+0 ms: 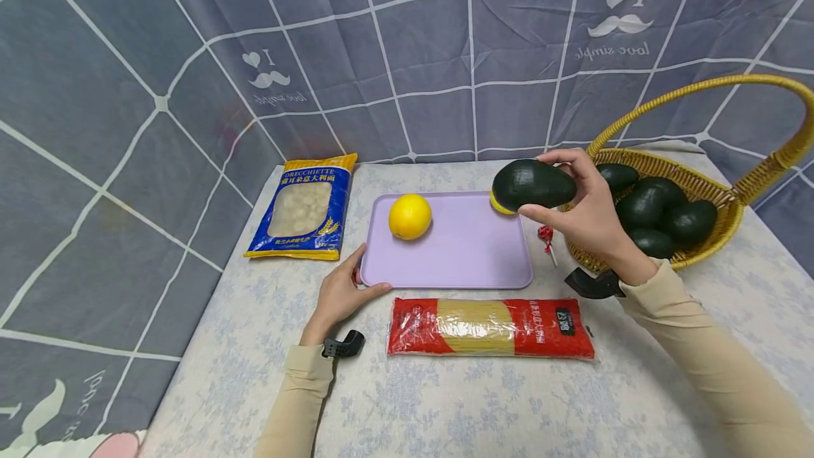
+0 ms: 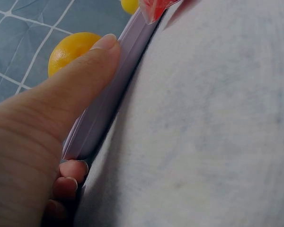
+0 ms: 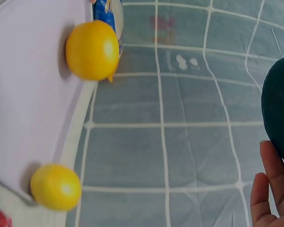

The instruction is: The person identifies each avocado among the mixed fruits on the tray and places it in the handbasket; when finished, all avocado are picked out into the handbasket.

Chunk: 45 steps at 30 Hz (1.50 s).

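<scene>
My right hand (image 1: 591, 212) grips a dark green avocado (image 1: 533, 184) between thumb and fingers, held up above the tray's back right corner. In the right wrist view the avocado (image 3: 280, 109) shows at the right edge with fingertips against it. Beneath it in the head view, a lemon (image 1: 501, 206) is mostly hidden. An orange (image 1: 410, 217) sits on the left part of the lilac tray (image 1: 454, 260). My left hand (image 1: 343, 293) holds that tray's front left corner, its thumb (image 2: 97, 61) along the front rim and its other fingers curled around the side.
A wicker basket (image 1: 731, 221) of several avocados stands at the right, its tall handle arching up. Beside it lies a red-wrapped lollipop (image 1: 545, 235). A spaghetti pack (image 1: 490, 328) lies in front of the tray, and an orecchiette bag (image 1: 305, 207) at its left. Grey checked cloth hangs behind.
</scene>
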{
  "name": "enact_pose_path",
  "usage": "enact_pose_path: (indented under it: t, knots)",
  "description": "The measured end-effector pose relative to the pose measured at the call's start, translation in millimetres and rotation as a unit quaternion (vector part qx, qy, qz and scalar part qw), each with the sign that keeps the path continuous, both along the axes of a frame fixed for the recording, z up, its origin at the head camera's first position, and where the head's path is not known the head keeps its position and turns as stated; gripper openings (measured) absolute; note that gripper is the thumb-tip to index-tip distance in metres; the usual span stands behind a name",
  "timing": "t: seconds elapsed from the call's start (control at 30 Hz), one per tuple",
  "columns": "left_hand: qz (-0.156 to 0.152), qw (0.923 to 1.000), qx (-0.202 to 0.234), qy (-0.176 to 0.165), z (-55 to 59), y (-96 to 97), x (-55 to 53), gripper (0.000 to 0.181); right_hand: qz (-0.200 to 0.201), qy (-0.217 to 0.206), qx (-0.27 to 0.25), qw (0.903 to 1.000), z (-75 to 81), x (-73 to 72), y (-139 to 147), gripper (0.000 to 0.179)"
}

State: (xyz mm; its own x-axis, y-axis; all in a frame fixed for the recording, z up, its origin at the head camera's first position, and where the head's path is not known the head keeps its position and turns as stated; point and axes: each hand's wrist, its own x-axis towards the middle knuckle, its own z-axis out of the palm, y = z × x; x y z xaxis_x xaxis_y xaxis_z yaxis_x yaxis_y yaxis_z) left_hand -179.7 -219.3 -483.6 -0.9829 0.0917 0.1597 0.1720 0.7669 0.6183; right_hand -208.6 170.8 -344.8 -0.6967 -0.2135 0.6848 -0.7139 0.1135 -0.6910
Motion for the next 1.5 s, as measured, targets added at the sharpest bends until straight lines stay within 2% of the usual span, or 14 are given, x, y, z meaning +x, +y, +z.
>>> enact_pose_path:
  t: [0.13, 0.3, 0.53, 0.77, 0.87, 1.0, 1.1, 1.2, 1.37, 1.5]
  knots:
    - [0.0, 1.0, -0.001, -0.001, -0.2, -0.3, -0.2, 0.099, -0.02, 0.003, -0.01, 0.9997, 0.3, 5.4, 17.2, 0.069]
    - [-0.001, 1.0, -0.002, -0.003, 1.1, 0.4, 0.0, 0.099, -0.065, 0.003, -0.017, 0.9977, 2.2, 12.4, 37.2, 0.065]
    - [-0.002, 1.0, -0.004, -0.001, -0.6, -0.1, -0.6, 0.098, -0.062, -0.041, -0.108, 0.9913, 0.7, 19.4, 60.2, 0.06]
    - [-0.003, 1.0, -0.005, 0.006, -2.4, -1.1, 0.5, 0.098, -0.101, -0.064, -0.107, 0.987, -7.4, 23.8, 82.0, 0.057]
    - [-0.002, 1.0, -0.004, 0.005, -1.8, -1.0, 0.8, 0.098, -0.103, -0.074, -0.115, 0.9853, -10.3, 24.4, 90.5, 0.055]
    - [-0.003, 1.0, -0.004, 0.001, -1.7, -0.4, 0.3, 0.098, -0.152, -0.107, -0.064, 0.9805, -12.3, 25.3, 101.9, 0.052]
    - [-0.003, 1.0, -0.005, 0.0, -1.6, -0.5, -0.3, 0.098, -0.191, -0.143, -0.004, 0.9712, -13.0, 25.0, 109.8, 0.051]
    - [-0.003, 1.0, -0.005, 0.001, -1.5, -0.8, -0.8, 0.098, -0.206, -0.18, 0.036, 0.961, -13.3, 22.6, 116.4, 0.049]
    - [-0.004, 1.0, -0.006, 0.004, -2.5, -0.8, -1.8, 0.098, -0.248, -0.231, 0.117, 0.9336, -13.5, 18.7, 127.0, 0.043]
    - [-0.005, 0.9999, -0.007, 0.006, -3.2, -0.9, -1.9, 0.098, -0.262, -0.26, 0.171, 0.9136, -13.4, 14.4, 134.6, 0.041]
